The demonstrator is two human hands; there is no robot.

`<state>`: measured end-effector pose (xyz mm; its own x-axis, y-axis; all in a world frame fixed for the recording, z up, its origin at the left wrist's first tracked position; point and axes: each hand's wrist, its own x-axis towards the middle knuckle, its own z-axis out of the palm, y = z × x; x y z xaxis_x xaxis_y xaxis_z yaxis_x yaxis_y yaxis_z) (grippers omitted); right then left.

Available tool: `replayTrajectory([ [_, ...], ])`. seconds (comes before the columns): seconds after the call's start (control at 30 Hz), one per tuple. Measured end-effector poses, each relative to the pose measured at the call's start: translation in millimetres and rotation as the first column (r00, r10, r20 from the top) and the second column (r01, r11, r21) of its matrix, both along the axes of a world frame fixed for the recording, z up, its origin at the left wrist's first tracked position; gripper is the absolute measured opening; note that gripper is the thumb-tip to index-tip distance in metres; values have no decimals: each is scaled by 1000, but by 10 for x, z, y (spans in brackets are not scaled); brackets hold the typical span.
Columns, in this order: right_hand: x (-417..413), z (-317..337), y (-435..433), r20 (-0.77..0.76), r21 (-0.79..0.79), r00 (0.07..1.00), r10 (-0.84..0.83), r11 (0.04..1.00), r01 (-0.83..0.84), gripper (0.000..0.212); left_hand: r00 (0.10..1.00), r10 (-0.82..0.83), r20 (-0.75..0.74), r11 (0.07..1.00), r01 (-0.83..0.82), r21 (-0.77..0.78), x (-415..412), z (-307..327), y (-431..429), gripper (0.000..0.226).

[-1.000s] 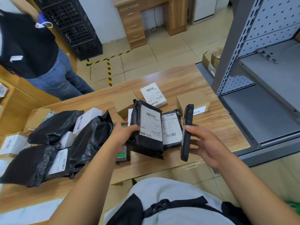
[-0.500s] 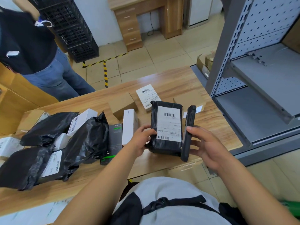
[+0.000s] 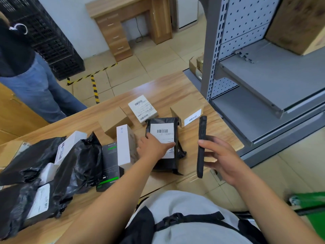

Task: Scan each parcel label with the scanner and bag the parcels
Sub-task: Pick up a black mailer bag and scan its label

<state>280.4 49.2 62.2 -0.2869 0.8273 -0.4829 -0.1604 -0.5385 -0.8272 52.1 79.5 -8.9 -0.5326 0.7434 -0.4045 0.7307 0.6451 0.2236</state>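
Black parcel (image 3: 165,128) now lying on table (image 3: 175,88), lifted before | left hand (image 3: 154,147) resting flat on it | right hand (image 3: 223,159) gripping scanner (image 3: 201,138)

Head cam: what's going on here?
A person works at a wooden table strewn with parcels. Their left hand rests on a black poly-bag parcel lying label-up on the table; their right hand holds the black handheld scanner upright beside it. More black bagged parcels lie to the left.
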Motion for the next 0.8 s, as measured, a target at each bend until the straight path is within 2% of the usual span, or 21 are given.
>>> replayTrajectory([
  [0.1,16,21,-3,44,33,999,-12,999,11,22,999,43,-6,997,-43,-63,125,-54,44,133],
  [0.23,50,3,-19,68,39,998,-18,999,16,24,997,48,-58,996,-52,-76,156,-76,87,134],
  [0.33,51,-16,-25,68,28,997,-36,999,34,20,1000,19,-17,995,-20,-95,131,-39,131,135],
  [0.43,67,-26,-10,67,30,997,-47,999,45,18,997,-67,49,993,72,-92,58,-1,145,136],
  [0.53,99,-30,6,44,33,997,-60,998,58,19,961,-235,148,967,246,-66,-72,82,165,133],
  [0.63,129,-33,5,17,28,997,-77,997,76,17,864,-490,118,862,500,-82,-218,196,206,128],
  [0.7,138,-41,-11,7,26,997,-82,996,81,18,747,-663,42,737,662,-135,-284,240,241,131],
  [0.8,147,-51,-48,9,16,996,-92,996,91,19,556,-828,-72,554,793,-255,-323,240,295,130],
])
